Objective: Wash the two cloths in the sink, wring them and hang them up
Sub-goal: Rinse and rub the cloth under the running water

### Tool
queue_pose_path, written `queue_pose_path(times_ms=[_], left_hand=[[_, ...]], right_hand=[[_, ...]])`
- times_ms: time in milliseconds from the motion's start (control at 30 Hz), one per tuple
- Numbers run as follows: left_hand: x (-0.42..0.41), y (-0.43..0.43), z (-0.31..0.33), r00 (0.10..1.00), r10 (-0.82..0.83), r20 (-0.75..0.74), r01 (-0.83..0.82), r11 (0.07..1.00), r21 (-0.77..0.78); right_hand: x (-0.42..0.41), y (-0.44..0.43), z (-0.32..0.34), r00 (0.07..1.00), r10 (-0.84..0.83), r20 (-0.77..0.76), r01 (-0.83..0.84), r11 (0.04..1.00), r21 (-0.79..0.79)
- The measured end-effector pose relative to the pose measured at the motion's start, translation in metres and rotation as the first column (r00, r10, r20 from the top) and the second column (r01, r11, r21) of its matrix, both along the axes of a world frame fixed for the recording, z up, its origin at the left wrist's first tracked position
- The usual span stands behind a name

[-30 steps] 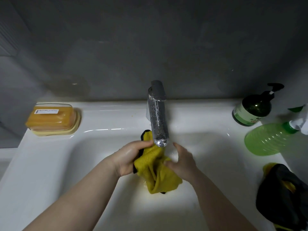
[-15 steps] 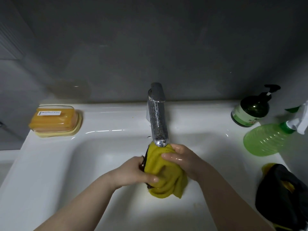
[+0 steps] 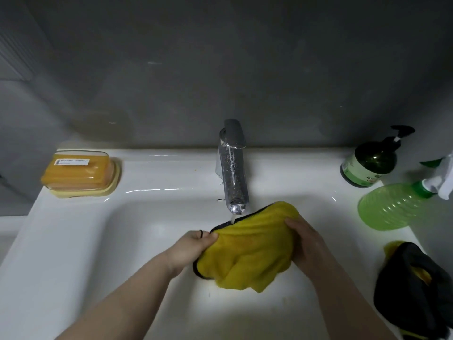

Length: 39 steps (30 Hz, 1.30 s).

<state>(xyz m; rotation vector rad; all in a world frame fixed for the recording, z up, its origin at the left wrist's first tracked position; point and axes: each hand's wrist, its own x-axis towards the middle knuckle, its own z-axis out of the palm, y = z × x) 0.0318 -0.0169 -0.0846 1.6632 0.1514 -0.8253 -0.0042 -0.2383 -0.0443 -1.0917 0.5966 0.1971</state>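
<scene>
Spread wider than half a second ago, the yellow cloth [image 3: 255,249] now spans both hands beneath the faucet [image 3: 234,177]. Left hand [image 3: 193,249] pinches its dark-edged left hem; right hand [image 3: 306,244] clutches the right side. A thin stream falls from the spout onto the upper hem, over the sink [image 3: 81,241] basin. Soaked, the cloth is probably limp, heavy and dripping; bunched edges offer the surest hold. On the right rim, the second cloth [image 3: 414,290], dark with yellow showing, is cut off by the frame. No hanging place is visible.
</scene>
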Motion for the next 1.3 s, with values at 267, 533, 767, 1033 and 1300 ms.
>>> queue_pose_path(times_ms=[267, 533, 767, 1033, 1300], left_hand=[[0.033, -0.014, 0.036, 0.999, -0.049, 0.0, 0.048, 0.98, -0.193], [0.026, -0.038, 0.046, 0.98, -0.201, 0.004, 0.194, 0.941, -0.277], [0.04, 0.005, 0.047, 0.911, -0.409, 0.055, 0.413, 0.906, -0.093], [0.04, 0.012, 0.037, 0.994, -0.077, 0.079, 0.073, 0.996, 0.055], [-0.005, -0.067, 0.023, 0.873, 0.479, -0.088, -0.484, 0.874, -0.046]], right_hand=[[-0.006, -0.018, -0.039, 0.862, 0.307, -0.402, -0.497, 0.668, -0.555], [0.021, 0.02, -0.03, 0.618, 0.765, -0.184, -0.709, 0.441, -0.55], [0.043, 0.013, -0.008, 0.651, 0.731, -0.203, -0.668, 0.426, -0.61], [0.035, 0.012, -0.005, 0.829, 0.559, -0.017, -0.498, 0.726, -0.475], [0.03, 0.099, -0.029, 1.0, -0.016, 0.006, 0.017, 0.779, -0.627]])
